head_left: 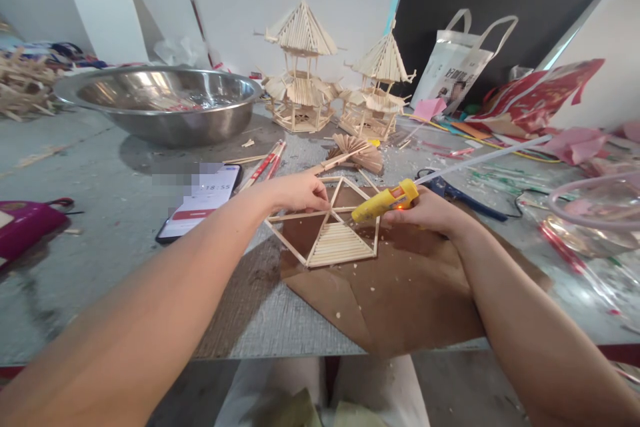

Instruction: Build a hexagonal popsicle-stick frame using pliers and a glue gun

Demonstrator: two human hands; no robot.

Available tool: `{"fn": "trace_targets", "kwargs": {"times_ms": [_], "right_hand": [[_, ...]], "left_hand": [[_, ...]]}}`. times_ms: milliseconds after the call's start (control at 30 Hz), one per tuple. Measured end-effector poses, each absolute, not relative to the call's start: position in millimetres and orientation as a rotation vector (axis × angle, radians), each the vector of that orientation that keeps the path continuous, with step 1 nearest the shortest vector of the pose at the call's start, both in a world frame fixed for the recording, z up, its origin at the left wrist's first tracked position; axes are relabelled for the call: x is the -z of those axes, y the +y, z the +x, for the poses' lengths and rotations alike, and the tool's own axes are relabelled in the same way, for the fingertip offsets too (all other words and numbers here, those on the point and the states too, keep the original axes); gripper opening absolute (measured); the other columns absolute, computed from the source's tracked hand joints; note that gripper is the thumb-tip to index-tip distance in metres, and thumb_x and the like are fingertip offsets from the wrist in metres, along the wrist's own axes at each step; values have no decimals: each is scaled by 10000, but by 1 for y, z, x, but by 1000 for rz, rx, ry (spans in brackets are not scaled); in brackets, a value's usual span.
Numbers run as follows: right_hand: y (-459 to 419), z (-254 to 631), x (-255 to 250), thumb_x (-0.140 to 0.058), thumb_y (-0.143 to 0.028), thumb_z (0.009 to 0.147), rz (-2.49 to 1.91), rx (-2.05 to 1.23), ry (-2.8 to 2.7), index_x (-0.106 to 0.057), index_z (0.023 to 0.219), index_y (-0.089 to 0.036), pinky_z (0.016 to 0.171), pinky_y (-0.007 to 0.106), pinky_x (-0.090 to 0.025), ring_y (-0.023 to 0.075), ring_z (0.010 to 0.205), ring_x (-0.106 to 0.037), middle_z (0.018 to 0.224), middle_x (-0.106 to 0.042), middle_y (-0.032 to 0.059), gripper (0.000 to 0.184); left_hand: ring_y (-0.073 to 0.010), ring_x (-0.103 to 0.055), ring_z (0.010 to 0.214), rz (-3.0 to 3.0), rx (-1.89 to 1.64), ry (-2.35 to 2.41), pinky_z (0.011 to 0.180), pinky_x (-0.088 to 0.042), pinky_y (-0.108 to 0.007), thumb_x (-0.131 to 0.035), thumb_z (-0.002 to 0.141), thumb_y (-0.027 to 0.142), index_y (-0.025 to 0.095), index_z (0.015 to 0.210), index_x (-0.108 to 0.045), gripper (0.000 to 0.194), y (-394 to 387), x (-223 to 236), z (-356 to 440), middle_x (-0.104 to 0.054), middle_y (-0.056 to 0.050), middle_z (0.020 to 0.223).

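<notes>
On a brown sheet of card or paper (400, 300) near the table's front edge, our head view shows a six-sided pale wooden stick frame (320, 237), lying flat, one wedge filled with parallel sticks; the sheet probably keeps drips off the grey table (270, 327). Our left hand (307, 193) reaches to the frame's hub, thumb and fingertips drawn together there, likely to steady the joint; we cannot tell whether they pinch a stick. Our right hand (425, 210) is wrapped around a yellow glue gun (385, 201), its nozzle angled down towards the filled wedge, while a long whitish glue stick (485, 159) juts out behind, clear of our work. Two pagoda-like stick models (300, 90) stand farther back, perhaps for reference, and a bright-screened phone (203, 200) lies beyond our left forearm, easily seen.
</notes>
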State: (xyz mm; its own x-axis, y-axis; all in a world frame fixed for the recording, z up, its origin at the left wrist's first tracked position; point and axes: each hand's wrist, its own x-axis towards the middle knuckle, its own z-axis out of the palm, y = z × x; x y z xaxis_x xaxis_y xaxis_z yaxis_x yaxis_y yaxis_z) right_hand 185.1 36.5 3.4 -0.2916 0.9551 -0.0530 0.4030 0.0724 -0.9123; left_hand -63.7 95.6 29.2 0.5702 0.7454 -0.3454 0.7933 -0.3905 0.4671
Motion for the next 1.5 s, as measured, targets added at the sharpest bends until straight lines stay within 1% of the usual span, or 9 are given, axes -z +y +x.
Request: {"fn": "trace_targets", "kwargs": {"times_ms": [167,367,567,833,967,1100,1200,1300,1500], "right_hand": [[38,191,-9,-698,-370,549,-1495,-1067,-1666,-626,752,-143,385,202,-329,58,397,-412,562,-593,-16,312],[53,199,4,-605,-341,619,-1486,-842,-1484,-559,656,-149,418,211,-330,80,406,-431,425,-486,-50,200],[73,202,17,-638,-338,569,-1428,-819,-1207,-534,700,-152,420,200,-361,73,429,-454,515,-521,-48,250],[102,199,13,-458,-290,787,-1653,-700,-1125,-514,781,-148,429,185,-422,78,434,-520,530,-502,-39,153],[115,201,15,-440,-300,797,-1866,-611,-1218,-552,726,-137,494,238,-462,133,519,-586,541,-548,11,211],[121,207,10,-553,-383,699,-2122,-383,-1337,-610,662,-137,659,344,-465,254,783,-616,681,-625,107,254],[120,209,2,-599,-428,636,-2255,-213,-1449,-653,728,-149,718,404,-442,309,894,-586,831,-645,153,299],[118,205,-6,-557,-397,681,-2299,-57,-1620,-669,802,-151,715,428,-435,322,906,-581,921,-638,176,297],[126,166,-21,-418,-301,792,-2116,137,-1955,-644,942,-241,725,365,-435,252,905,-585,984,-641,87,277]], "left_hand": [[-113,-488,532,2230,109,1299,497,-321,-232,-472,675,437,210,774,-634,296,92,-35,-62,-613,5,635],[-127,-525,576,2306,-13,1405,526,-342,-230,-457,685,394,189,730,-633,274,91,-35,-59,-620,-7,630],[-124,-534,592,2315,-169,1532,536,-349,-217,-458,688,377,190,730,-629,256,92,-35,-58,-638,1,660],[-147,-550,620,2302,-263,1697,523,-337,-229,-453,699,397,193,784,-630,283,95,-40,-65,-654,-15,721],[-157,-564,633,2293,-225,1772,549,-352,-235,-444,710,384,190,781,-635,282,93,-40,-68,-655,-27,712],[-161,-570,643,2276,-290,1791,553,-360,-236,-430,718,375,192,764,-630,275,87,-37,-72,-654,-27,702],[-169,-569,624,2284,-354,1799,539,-361,-246,-404,731,406,193,775,-626,311,83,-33,-74,-651,-35,695],[-179,-582,669,2300,-422,1808,567,-379,-254,-401,739,396,193,793,-630,311,82,-25,-75,-664,-48,757],[-195,-596,733,2407,-483,1758,609,-396,-264,-385,765,361,199,850,-640,314,80,-16,-76,-670,-61,810]]}}
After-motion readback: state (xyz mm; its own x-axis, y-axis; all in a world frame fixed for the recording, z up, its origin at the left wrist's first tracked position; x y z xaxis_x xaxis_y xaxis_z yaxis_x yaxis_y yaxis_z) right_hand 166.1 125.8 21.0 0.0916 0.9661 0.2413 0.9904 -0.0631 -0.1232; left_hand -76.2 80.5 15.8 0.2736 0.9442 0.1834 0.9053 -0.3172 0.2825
